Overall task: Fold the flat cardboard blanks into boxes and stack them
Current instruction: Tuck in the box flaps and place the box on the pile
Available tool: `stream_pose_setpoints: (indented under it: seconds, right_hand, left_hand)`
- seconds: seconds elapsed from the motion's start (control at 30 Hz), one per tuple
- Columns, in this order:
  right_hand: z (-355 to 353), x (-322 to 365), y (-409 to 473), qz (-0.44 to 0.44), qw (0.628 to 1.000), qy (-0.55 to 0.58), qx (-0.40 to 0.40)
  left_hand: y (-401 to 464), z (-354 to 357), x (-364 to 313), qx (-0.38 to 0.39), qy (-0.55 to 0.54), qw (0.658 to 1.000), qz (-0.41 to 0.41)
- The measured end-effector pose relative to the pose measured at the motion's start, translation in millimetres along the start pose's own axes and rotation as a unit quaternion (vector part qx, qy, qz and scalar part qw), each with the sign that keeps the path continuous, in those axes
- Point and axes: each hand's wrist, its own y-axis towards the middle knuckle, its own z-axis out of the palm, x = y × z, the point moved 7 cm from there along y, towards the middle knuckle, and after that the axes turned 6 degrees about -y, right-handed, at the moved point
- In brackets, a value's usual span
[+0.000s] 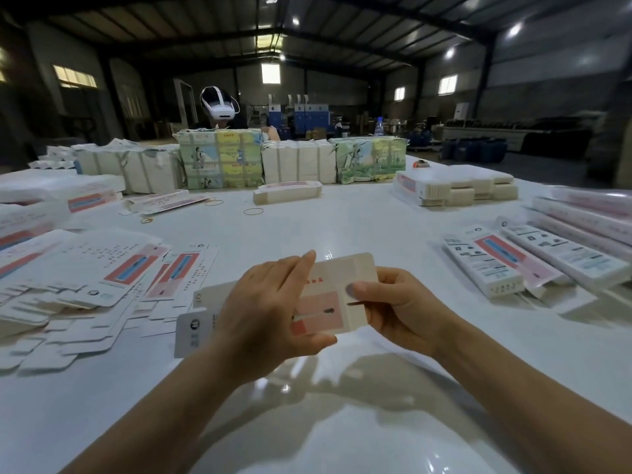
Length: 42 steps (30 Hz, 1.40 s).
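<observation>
A white cardboard blank (337, 278) with a pink printed panel is held up above the white table (342, 220), its end flap raised. My left hand (270, 313) grips its left part, fingers straight along the back and thumb underneath. My right hand (393, 302) pinches its right edge with the thumb on top. Several loose flat blanks (95, 278) lie spread at the left. Folded long boxes (496, 265) lie side by side at the right.
Strapped bundles of blanks (222, 159) stand in a row across the far side, with a person in a white headset (219, 104) behind them. A low stack of blanks (458, 188) sits far right. Rubber bands (253, 211) and one folded box (287, 193) lie mid-table.
</observation>
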Motion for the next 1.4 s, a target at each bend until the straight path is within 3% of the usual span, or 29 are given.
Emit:
stream_pose_setpoints:
  seconds: [0.2,0.33,0.53,0.67,0.87,1.0,1.07,1.13,1.2,1.3,1.4]
  right_hand:
    - [4,6,-2,-0.033,0.999,-0.007,0.010]
    - [1,13,-5,-0.059,0.985,-0.151,-0.057]
    - [-4,26,-12,-0.137,0.924,-0.314,-0.170]
    - [-7,25,-14,-0.156,0.912,-0.335,-0.177]
    - [-10,26,-11,-0.143,0.927,-0.302,-0.173]
    - [-20,31,-11,-0.146,0.943,-0.241,-0.177]
    - [-26,32,-14,-0.172,0.943,-0.188,-0.217]
    - [-32,38,-24,-0.232,0.911,-0.173,-0.293]
    - [-28,45,-36,-0.295,0.857,-0.245,-0.343]
    - [3,45,-40,-0.365,0.775,-0.417,-0.304]
    - [18,37,-35,-0.366,0.755,-0.472,-0.272]
  left_hand:
    - [-1,-1,-5,0.015,0.008,1.000,0.020]
    - [-1,1,-4,0.010,0.026,1.000,0.001]
    - [4,-1,-7,0.002,0.069,0.998,-0.013]
    - [6,-6,-7,-0.020,0.057,0.998,-0.034]
    - [1,-1,3,0.035,0.043,0.998,-0.041]
    - [-1,-7,14,0.034,0.038,0.997,-0.063]
    - [-1,-12,19,0.016,0.025,0.995,-0.091]
    - [-3,-19,25,-0.004,-0.002,0.991,-0.131]
    - [-6,-24,33,-0.025,-0.039,0.983,-0.175]
    - [-8,-23,38,-0.030,-0.075,0.974,-0.214]
    - [-7,-17,36,-0.021,-0.099,0.973,-0.209]
